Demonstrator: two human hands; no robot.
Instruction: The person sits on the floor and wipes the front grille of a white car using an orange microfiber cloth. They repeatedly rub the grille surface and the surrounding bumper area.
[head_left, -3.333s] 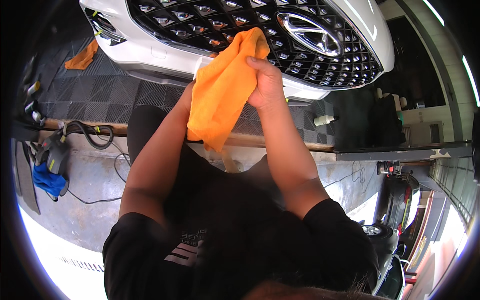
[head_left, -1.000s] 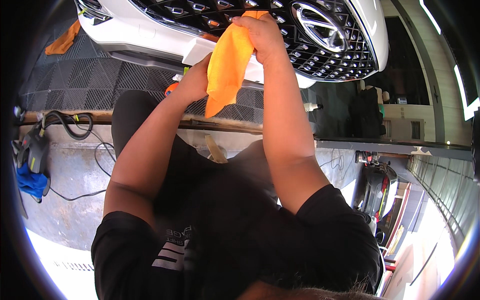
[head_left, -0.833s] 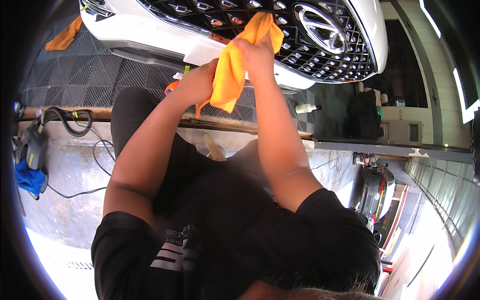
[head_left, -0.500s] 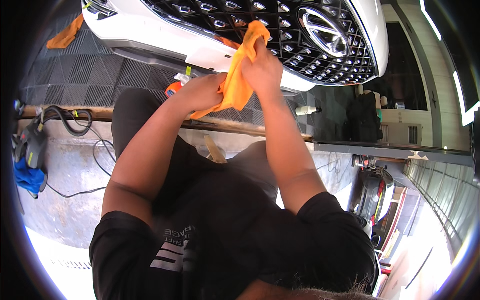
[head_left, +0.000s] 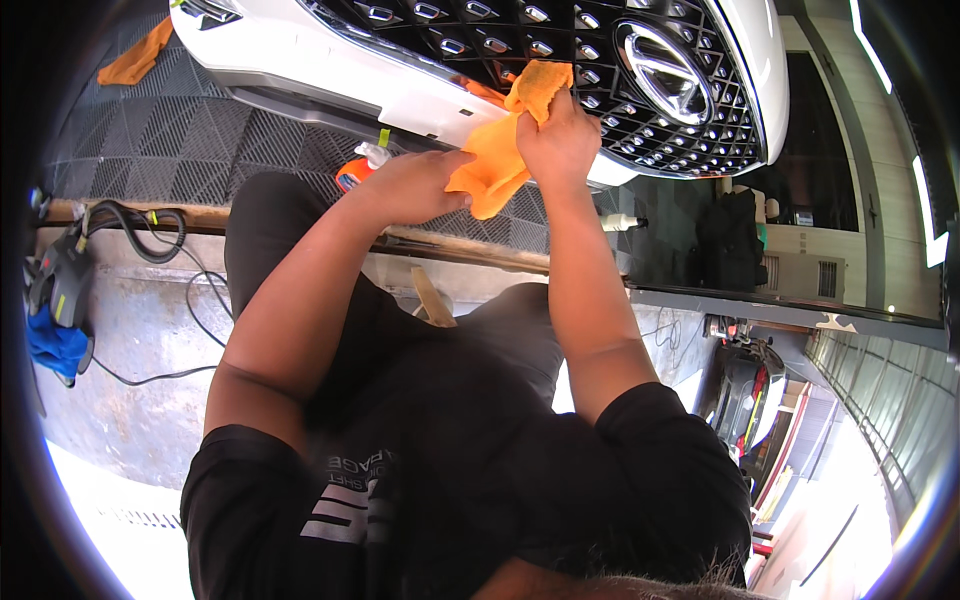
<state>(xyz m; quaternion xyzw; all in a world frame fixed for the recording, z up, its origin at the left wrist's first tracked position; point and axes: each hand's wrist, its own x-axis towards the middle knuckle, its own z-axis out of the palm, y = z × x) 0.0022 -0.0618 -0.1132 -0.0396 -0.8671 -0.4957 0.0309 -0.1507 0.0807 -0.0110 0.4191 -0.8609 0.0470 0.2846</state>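
Note:
An orange microfiber cloth (head_left: pixel 496 160) stretches between my two hands in front of a white car's bumper (head_left: pixel 420 105). My left hand (head_left: pixel 425 185) is closed on its lower left part. Higher up, my right hand (head_left: pixel 562 148) grips the cloth near its top, where a darker, soiled patch shows. Just beyond my right hand is the black grille (head_left: pixel 500 45) with its small chrome studs. A round chrome emblem (head_left: pixel 664 72) sits on the grille to the right. Whether the cloth touches the grille, I cannot tell.
An orange bottle with a white spray head (head_left: pixel 372 156) stands behind my left wrist. A white bottle (head_left: pixel 620 222) lies right of my right forearm. Another orange cloth (head_left: pixel 136 54) rests on the dark tiled floor (head_left: pixel 170 135). At far left are a grey machine (head_left: pixel 62 285), a hose and cables.
Both hands have shifted a little right, the right one more, and the cloth is spread wider between them. Its soiled patch now shows at the top.

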